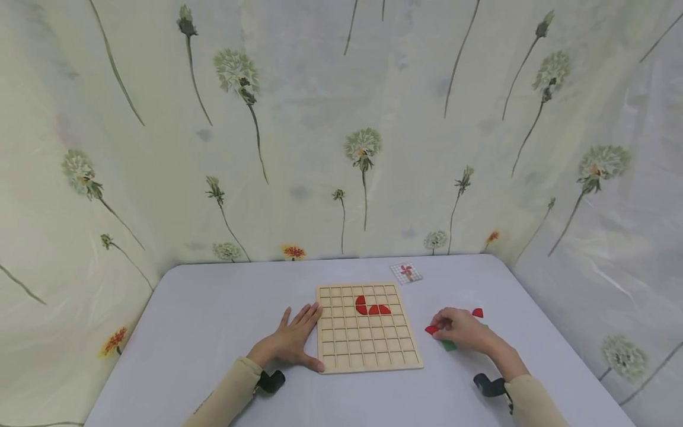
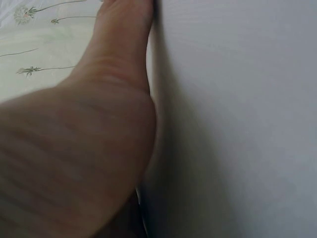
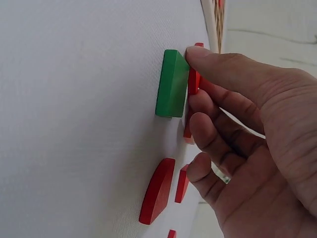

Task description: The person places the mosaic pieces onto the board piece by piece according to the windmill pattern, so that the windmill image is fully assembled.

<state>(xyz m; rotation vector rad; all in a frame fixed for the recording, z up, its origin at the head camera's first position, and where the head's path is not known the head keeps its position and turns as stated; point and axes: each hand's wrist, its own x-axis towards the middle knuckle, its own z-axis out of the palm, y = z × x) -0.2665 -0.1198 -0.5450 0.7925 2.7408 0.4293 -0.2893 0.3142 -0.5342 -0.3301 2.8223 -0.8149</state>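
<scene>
My left hand (image 1: 290, 338) lies with fingers spread and straight along the left edge of a wooden grid board (image 1: 368, 341), fingertips and thumb tip at its frame. Red quarter-circle pieces (image 1: 361, 305) sit in several cells of the board's upper part. Right of the board, my right hand (image 1: 463, 329) pinches another red quarter-circle piece (image 3: 194, 79) between thumb and fingers, low over the table. A green block (image 3: 172, 84) lies just beside the thumb tip. In the left wrist view the hand (image 2: 99, 114) fills the left side, its fingers mostly hidden.
More red pieces (image 3: 158, 191) lie on the white table near my right hand, one of them (image 1: 477, 312) beyond it. A small card (image 1: 407, 273) with a red flower pattern on a grid lies behind the board. A dandelion-printed curtain (image 1: 320, 118) surrounds the table's back and sides.
</scene>
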